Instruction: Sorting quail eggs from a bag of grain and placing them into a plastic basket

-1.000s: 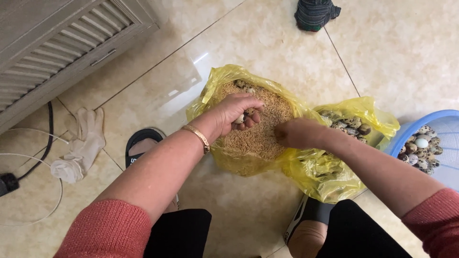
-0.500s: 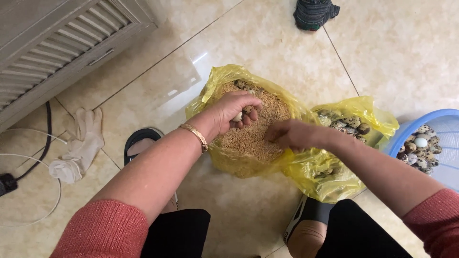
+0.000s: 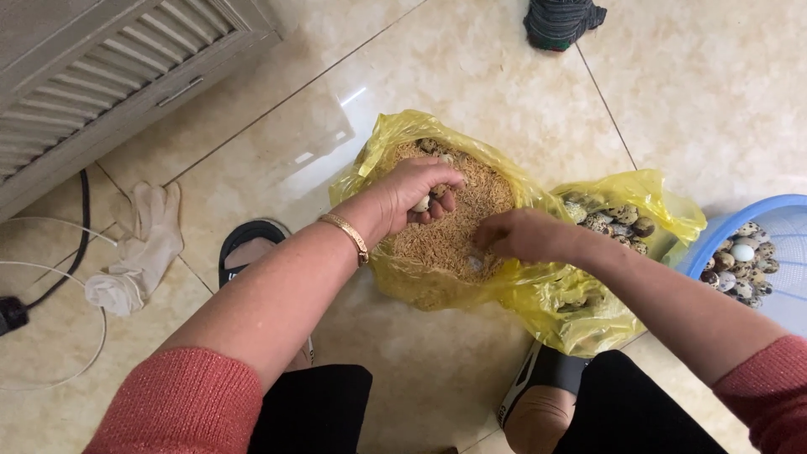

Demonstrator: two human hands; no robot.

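Both hands dig in a yellow bag (image 3: 382, 139) of tan husks (image 3: 471, 210).
Left hand (image 3: 416, 189) grips small speckled eggs (image 3: 423, 203); right hand (image 3: 517, 235) curls into husks, grip unclear.

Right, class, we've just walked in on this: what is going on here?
A person crouches over a yellow bag of husk-like bedding on a tiled floor. The left hand has small speckled eggs in its grip; the right hand digs in the bedding. A second yellow bag and a blue basket hold more eggs.
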